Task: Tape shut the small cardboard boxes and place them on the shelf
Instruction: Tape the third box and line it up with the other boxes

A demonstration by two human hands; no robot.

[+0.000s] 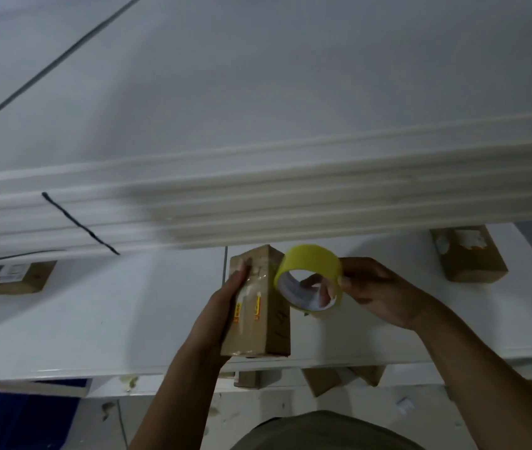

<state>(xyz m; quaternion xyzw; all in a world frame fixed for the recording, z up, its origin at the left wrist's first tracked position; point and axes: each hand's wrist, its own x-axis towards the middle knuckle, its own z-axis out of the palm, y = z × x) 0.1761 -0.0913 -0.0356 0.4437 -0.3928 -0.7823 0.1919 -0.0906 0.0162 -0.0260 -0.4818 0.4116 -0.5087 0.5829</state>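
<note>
A small brown cardboard box (264, 313) with yellow labels and clear tape on top stands lengthwise on the white shelf (95, 319). My left hand (225, 306) grips its left side, thumb on the top face. Just right of the box, my right hand (375, 293) holds a roll of yellow tape (310, 274), fingers through the core and thumb on the outer rim. The roll touches the box's upper right edge.
Another cardboard box (469, 254) sits at the back right of the shelf, and one with white labels (8, 277) at the far left. More boxes (323, 380) show below the shelf's front edge. A blue crate (14, 417) is at the lower left. An upper shelf edge (258, 203) overhangs.
</note>
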